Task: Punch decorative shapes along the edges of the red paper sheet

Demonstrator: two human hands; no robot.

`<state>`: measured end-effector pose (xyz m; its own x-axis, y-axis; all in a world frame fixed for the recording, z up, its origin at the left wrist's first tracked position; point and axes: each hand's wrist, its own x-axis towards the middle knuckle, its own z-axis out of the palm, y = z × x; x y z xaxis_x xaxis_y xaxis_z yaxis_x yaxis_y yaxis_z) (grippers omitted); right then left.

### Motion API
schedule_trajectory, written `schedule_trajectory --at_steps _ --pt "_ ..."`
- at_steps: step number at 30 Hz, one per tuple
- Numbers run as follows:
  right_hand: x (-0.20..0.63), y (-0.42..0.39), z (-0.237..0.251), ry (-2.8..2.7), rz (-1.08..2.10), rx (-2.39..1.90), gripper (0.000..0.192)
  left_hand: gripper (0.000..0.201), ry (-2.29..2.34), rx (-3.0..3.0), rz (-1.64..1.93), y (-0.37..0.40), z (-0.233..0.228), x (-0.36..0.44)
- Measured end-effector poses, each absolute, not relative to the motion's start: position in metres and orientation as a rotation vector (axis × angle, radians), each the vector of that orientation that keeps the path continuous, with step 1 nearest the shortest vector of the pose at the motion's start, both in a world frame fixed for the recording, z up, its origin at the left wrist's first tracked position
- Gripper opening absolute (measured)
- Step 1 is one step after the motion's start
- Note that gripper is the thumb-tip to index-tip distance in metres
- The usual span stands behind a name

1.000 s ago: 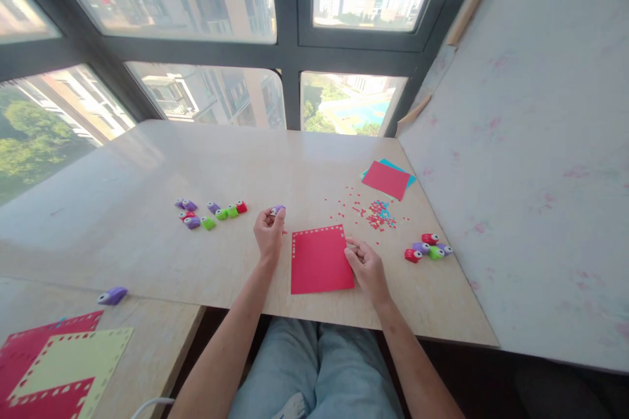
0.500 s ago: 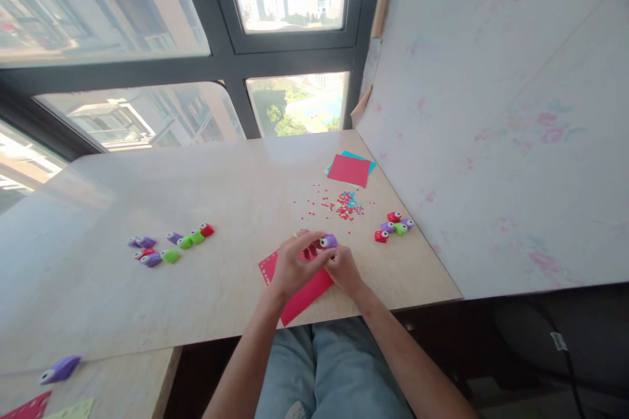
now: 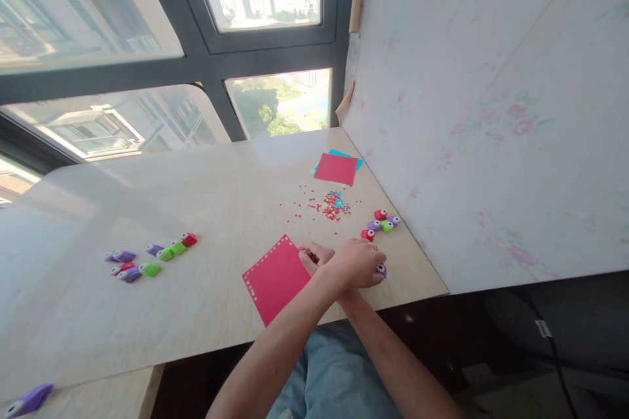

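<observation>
A purple punch (image 3: 381,270) is being gripped by the left hand (image 3: 354,264) near the table's front edge (image 3: 393,304); the right hand's (image 3: 310,255) grip cannot be told.

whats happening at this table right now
A person sits at a wooden table. Their left hand reaches across to the right with a purple punch under its fingers, near a cluster of small punches. The right hand, mostly hidden, rests at the edge of a red card with holes along two edges.
</observation>
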<state>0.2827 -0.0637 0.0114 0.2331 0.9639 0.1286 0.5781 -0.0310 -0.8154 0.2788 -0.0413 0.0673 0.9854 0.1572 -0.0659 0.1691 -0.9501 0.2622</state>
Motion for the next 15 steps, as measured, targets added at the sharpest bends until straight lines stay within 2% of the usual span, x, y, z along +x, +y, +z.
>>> schedule_trajectory --at_steps 3,8,11,15 --pt "0.28 -0.064 0.01 -1.456 0.71 -1.609 0.028 0.016 0.204 2.865 -0.097 -0.041 0.061 0.293" --pt "0.272 -0.061 0.002 -1.411 0.753 -1.533 0.027 0.016 0.231 2.862 -0.113 -0.041 0.058 0.311" --pt "0.272 -0.061 -0.002 -1.399 0.755 -1.519 0.025 0.016 0.454 2.848 0.074 -0.046 0.059 0.318" --pt "0.272 -0.062 -0.003 -1.393 0.756 -1.52 0.026 0.026 0.661 2.731 0.307 -0.052 0.059 0.319"
